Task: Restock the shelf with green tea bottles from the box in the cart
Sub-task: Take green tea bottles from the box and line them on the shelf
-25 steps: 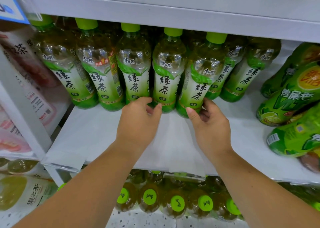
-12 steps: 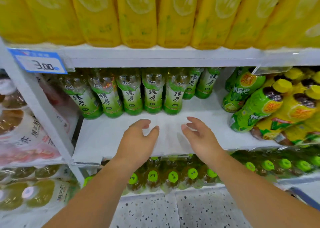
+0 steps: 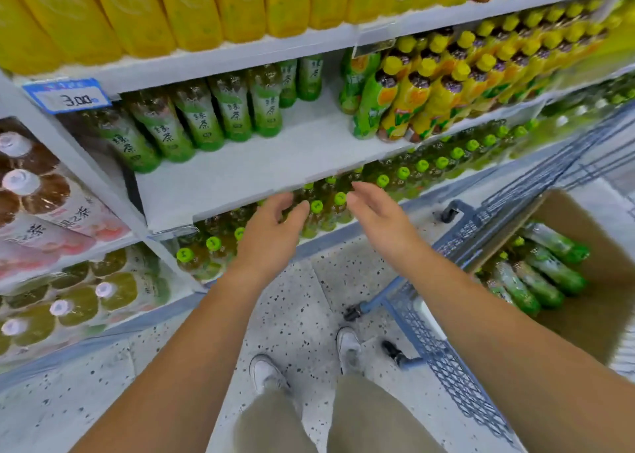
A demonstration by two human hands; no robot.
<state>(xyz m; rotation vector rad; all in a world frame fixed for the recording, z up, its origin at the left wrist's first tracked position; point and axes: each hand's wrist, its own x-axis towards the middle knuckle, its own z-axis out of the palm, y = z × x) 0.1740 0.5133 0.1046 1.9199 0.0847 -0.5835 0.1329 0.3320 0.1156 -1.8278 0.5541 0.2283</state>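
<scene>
Both hands are out in front of the shelf edge, and both are empty; the left hand [image 3: 271, 232] has its fingers loosely spread, relaxed, gripping nothing; the right hand [image 3: 381, 218] is just beside it, fingers straight and slack, with a narrow gap between the two. Behind them is the white shelf [image 3: 275, 167]; a row of green tea bottles [image 3: 202, 119] stands upright along its back left, with bare board in front of them; yellow-capped bottles [image 3: 429, 88] are packed in rows on the right of the same shelf. A blue price tag [image 3: 68, 96] reading 3.00 sits on the rail above the row. Low on the right, the blue wire cart [image 3: 457, 377] holds the cardboard box [image 3: 591, 246]; inside it the boxed bottles [image 3: 539, 274] lie on their sides, green bases toward the right. White shoes [image 3: 264, 372] stand on the speckled floor [image 3: 292, 315].
</scene>
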